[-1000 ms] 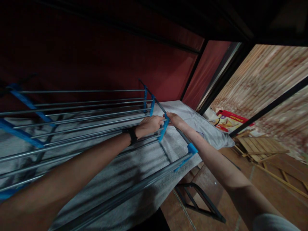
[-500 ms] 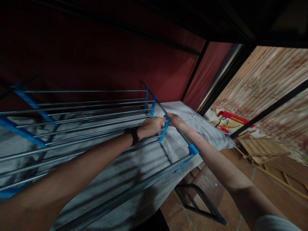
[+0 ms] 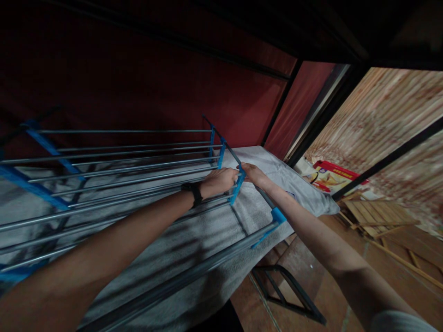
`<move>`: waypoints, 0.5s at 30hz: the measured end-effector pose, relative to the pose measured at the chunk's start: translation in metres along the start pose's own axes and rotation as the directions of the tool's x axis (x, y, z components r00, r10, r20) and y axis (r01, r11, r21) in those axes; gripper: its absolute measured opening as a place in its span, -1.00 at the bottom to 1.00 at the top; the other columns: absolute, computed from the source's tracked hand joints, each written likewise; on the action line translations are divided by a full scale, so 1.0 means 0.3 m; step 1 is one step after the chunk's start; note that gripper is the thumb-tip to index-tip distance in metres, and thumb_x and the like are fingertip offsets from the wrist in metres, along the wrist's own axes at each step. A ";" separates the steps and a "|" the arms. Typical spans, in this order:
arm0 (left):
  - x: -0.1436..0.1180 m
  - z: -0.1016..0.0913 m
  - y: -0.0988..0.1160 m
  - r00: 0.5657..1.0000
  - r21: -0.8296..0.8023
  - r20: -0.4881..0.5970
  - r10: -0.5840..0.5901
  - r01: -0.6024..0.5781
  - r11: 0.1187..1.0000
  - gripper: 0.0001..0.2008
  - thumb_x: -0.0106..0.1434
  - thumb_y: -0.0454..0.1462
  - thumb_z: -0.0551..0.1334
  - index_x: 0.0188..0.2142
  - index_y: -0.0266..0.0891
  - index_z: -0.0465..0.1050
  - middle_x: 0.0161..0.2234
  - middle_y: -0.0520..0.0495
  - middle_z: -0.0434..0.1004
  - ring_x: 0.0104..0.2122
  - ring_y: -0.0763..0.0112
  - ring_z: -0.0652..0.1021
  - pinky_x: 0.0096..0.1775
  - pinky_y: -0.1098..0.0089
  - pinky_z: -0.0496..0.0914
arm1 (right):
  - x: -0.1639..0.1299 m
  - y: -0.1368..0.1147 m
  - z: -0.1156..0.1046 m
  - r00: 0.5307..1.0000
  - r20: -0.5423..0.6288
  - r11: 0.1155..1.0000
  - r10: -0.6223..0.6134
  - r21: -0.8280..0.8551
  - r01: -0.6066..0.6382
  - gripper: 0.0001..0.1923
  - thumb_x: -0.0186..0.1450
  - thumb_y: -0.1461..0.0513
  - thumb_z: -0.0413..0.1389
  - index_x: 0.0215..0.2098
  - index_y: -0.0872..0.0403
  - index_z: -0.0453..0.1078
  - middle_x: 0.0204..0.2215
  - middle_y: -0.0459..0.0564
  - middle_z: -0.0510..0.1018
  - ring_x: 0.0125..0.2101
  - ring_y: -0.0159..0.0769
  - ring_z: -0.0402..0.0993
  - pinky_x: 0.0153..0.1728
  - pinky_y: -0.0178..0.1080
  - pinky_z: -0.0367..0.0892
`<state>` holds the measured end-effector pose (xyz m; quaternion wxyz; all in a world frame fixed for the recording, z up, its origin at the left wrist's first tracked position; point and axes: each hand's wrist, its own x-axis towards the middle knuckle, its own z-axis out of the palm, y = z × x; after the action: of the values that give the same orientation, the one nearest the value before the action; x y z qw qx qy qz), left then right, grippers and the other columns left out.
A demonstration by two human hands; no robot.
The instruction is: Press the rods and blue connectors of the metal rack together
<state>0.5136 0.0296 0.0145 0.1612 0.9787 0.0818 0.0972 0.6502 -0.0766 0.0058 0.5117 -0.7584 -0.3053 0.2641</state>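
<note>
- L hand (image 3: 218,180) clenched on blue connector (image 3: 238,185) of drying rack (image 3: 121,170).
- R hand (image 3: 254,174) grasping rack's end rod, just beside connector.
- Grey towel (image 3: 207,230) under rack.

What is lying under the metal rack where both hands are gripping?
A grey towel is spread under the metal rack, below the left hand and right hand at the blue connector. Whatever supports the towel is covered; only dark frame legs show lower down.
</note>
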 end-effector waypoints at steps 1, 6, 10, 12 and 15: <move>0.000 -0.001 0.001 1.000 0.005 0.008 0.007 -0.007 1.000 -0.71 0.37 -0.21 0.01 -0.12 -0.13 0.49 -0.15 -0.10 0.61 -0.13 0.23 0.58 -0.18 0.34 0.39 | 0.001 0.001 0.000 1.000 -0.004 1.000 -0.002 -0.003 0.002 -0.63 0.42 0.08 -0.04 -0.15 0.16 0.48 -0.39 0.03 0.59 -0.36 -0.32 0.51 -0.21 -0.26 0.45; -0.015 -0.012 0.034 1.000 0.115 0.005 -0.018 0.018 0.993 -0.73 0.39 -0.23 0.00 -0.11 -0.15 0.45 -0.19 -0.12 0.59 -0.16 0.22 0.59 -0.18 0.32 0.39 | -0.011 0.000 -0.003 1.000 0.001 0.999 -0.027 0.023 0.027 -0.64 0.37 0.02 0.02 -0.22 0.13 0.48 -0.46 -0.03 0.54 -0.41 -0.33 0.47 -0.29 -0.30 0.44; -0.059 -0.024 0.077 0.999 0.220 -0.028 0.034 -0.027 0.975 -0.71 0.42 -0.21 0.01 0.03 -0.20 0.37 -0.09 -0.19 0.54 -0.16 0.19 0.59 -0.21 0.29 0.39 | -0.025 0.003 -0.014 1.000 0.007 0.999 -0.024 0.028 0.024 -0.67 0.35 0.07 0.03 -0.18 0.12 0.49 -0.44 -0.01 0.57 -0.41 -0.31 0.49 -0.33 -0.30 0.45; -0.091 -0.024 0.082 0.996 0.275 -0.073 0.050 -0.028 0.961 -0.67 0.40 -0.15 0.06 0.07 -0.23 0.32 -0.04 -0.22 0.51 -0.12 0.16 0.57 -0.19 0.27 0.39 | -0.022 0.010 -0.020 1.000 0.014 0.999 -0.017 0.027 0.017 -0.68 0.36 0.09 0.01 -0.17 0.12 0.50 -0.38 0.02 0.60 -0.39 -0.30 0.51 -0.33 -0.30 0.46; -0.147 -0.019 0.061 0.992 0.348 -0.123 0.003 0.040 0.937 -0.66 0.41 -0.11 0.07 0.03 -0.29 0.33 -0.10 -0.23 0.53 -0.13 0.13 0.57 -0.21 0.25 0.38 | -0.015 0.020 -0.022 1.000 0.013 1.000 -0.013 0.025 0.012 -0.67 0.37 0.09 -0.01 -0.18 0.12 0.50 -0.31 0.08 0.62 -0.37 -0.29 0.54 -0.33 -0.29 0.47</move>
<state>0.4720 0.0058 0.0187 -0.0196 0.9832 0.1167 0.1391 0.6531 -0.0857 0.0028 0.5208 -0.7483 -0.3100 0.2695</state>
